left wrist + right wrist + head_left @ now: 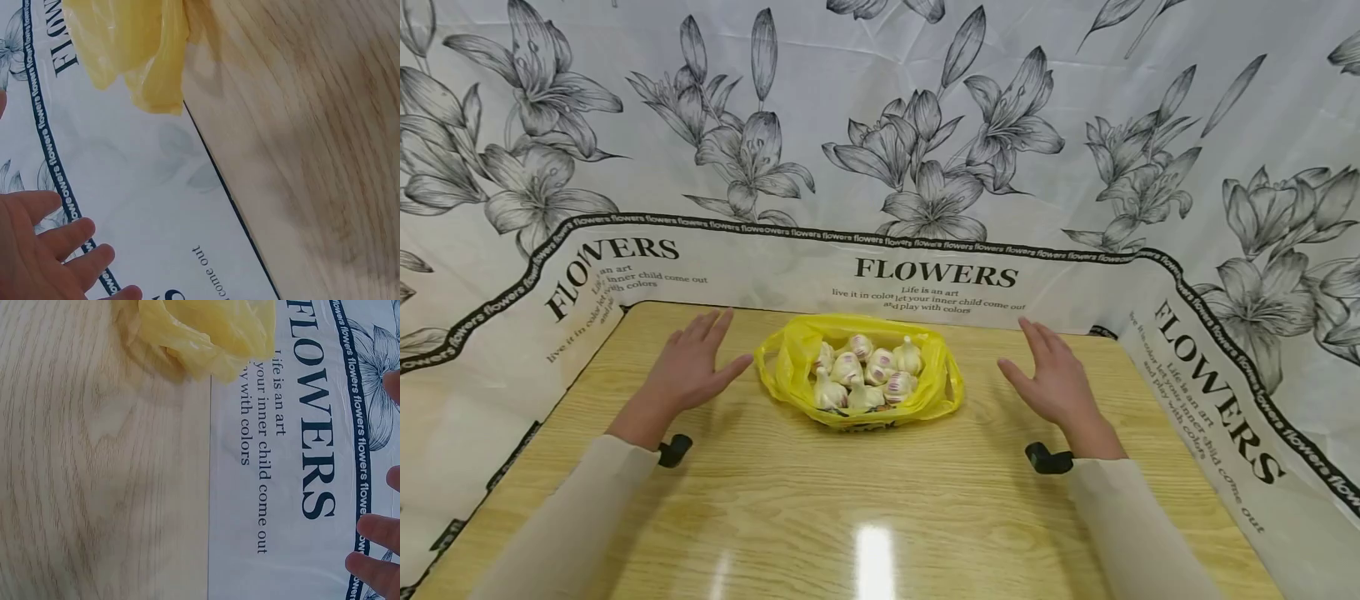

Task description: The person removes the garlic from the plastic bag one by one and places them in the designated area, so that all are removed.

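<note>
A yellow plastic bag (pixel 790 367) lies spread open near the back of the table, with several white garlic bulbs (pixel 847 368) showing inside. Their skins have purplish marks. To the bag's left is my left hand (pixel 694 363), fingers straight and thumb pointing at the bag, apart from it. My right hand (pixel 1054 379) is held to the bag's right in much the same way, with a wider gap. Neither hand holds anything. Both wrist views catch the bag's edge (pixel 150 62) and some fingertips (pixel 378 531).
The wooden table (pixel 850 483) has a light glare near its front. White cloth with flower drawings and printed lettering (pixel 936 273) hangs round its back and sides. A small black device (pixel 675 450) sits at the left wrist, another black device (pixel 1048 458) at the right.
</note>
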A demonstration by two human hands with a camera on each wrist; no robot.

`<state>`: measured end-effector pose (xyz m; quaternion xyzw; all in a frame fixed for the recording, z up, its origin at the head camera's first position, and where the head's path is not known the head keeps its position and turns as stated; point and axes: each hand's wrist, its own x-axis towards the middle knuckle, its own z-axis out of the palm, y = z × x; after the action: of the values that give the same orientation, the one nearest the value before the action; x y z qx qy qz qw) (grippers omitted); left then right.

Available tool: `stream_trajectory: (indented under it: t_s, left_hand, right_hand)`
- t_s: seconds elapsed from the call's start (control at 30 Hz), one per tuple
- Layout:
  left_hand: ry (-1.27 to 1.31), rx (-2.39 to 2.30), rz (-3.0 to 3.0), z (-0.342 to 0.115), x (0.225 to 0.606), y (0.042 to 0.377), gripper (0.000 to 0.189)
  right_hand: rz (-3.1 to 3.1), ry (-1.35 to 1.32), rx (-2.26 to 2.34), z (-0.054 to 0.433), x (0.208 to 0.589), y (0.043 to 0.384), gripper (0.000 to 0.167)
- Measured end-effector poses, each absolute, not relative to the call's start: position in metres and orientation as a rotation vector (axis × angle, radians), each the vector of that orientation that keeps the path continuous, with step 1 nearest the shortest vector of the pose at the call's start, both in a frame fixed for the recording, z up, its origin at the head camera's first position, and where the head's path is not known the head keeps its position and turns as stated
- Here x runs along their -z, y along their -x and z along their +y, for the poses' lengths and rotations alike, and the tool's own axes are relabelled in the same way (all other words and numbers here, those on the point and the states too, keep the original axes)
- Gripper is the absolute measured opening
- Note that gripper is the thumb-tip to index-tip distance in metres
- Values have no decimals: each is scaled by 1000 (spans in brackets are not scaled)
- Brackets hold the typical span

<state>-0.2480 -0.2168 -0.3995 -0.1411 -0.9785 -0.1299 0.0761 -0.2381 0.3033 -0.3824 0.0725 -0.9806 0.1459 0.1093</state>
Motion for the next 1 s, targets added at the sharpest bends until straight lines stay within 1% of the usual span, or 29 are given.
stream_trajectory:
  t_s: [0.4,0.73,1.0]
  left_hand:
    - [453,513,-2877,-205,409,253,82]
    - [423,639,-2936,-195,417,255,87]
    - [402,724,-2940,-185,423,259,87]
  right_hand:
    - [-2876,-223,-554,288,391,243,79]
    - [-2836,-252,-611,275,398,243,78]
    - [-2837,-268,-630,264,399,242,76]
